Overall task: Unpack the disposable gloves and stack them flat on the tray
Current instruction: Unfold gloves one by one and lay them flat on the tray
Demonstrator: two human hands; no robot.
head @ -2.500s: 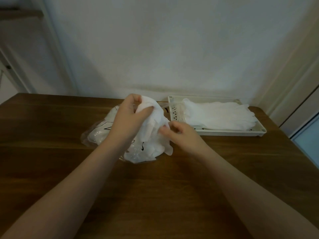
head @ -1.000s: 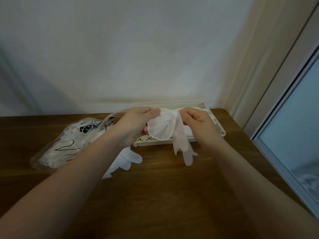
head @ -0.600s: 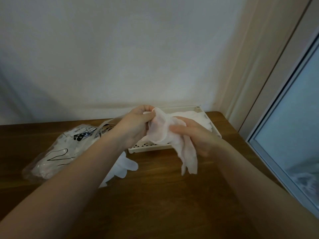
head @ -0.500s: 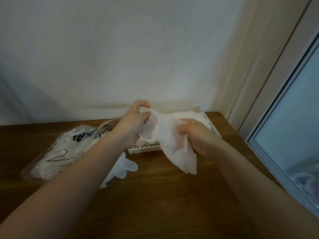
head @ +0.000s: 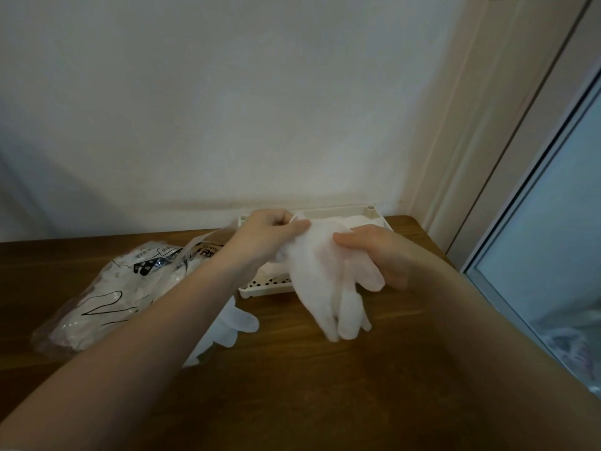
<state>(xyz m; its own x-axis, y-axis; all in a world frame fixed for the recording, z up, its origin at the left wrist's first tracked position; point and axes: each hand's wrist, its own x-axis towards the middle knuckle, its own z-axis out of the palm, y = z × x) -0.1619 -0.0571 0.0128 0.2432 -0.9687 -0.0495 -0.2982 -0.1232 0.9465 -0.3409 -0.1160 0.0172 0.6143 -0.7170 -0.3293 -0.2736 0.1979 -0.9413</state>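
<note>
A thin white disposable glove [head: 328,288] hangs between both hands, in front of the tray, fingers pointing down. My left hand [head: 266,236] pinches its cuff end. My right hand [head: 380,255] grips its side from behind. The white perforated tray [head: 260,289] sits at the table's back edge with a stack of gloves [head: 361,220] in it, mostly hidden by my hands. The clear plastic glove bag [head: 110,294] lies on the left. A loose glove [head: 227,327] lies on the table under my left forearm.
The brown wooden table [head: 325,385] meets a white wall at the back. Its right edge runs close to a door frame and a glass panel [head: 536,255].
The view turned right from the bag to the tray. Both hands lifted one glove out and spread it; it now hangs longer, fingers down, over the tray's front edge.
</note>
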